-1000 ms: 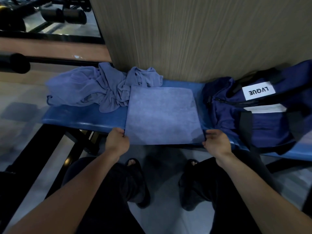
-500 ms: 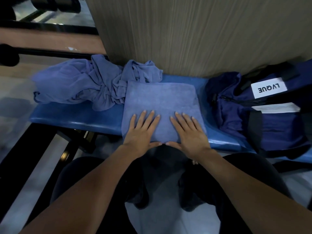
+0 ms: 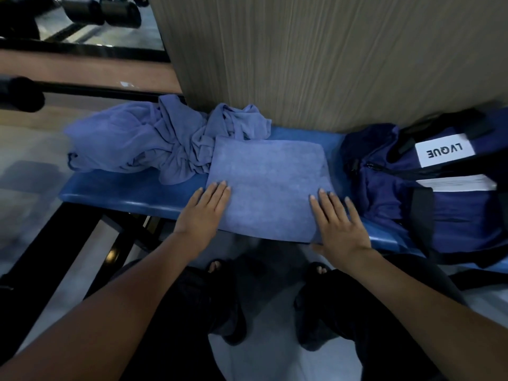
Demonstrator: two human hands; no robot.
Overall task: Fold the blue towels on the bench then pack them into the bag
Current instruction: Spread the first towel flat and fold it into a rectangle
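This looks like a gym. A padded blue bench [image 3: 123, 193] on a black metal frame stands against a wood-grain wall panel [image 3: 316, 56], with dark dumbbells [image 3: 104, 11] on a rack beyond. A navy sports bag [image 3: 406, 193] (label reading LVQUE) sits on the bench.

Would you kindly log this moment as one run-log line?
step: smoothing folded towel | left hand: flat on it | right hand: flat on it | crumpled towels: unfolded | bag: unpacked

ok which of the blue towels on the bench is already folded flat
The flat rectangular blue towel under both hands, lying next to the navy bag. The other blue towels lie crumpled in a bunched heap to its left.
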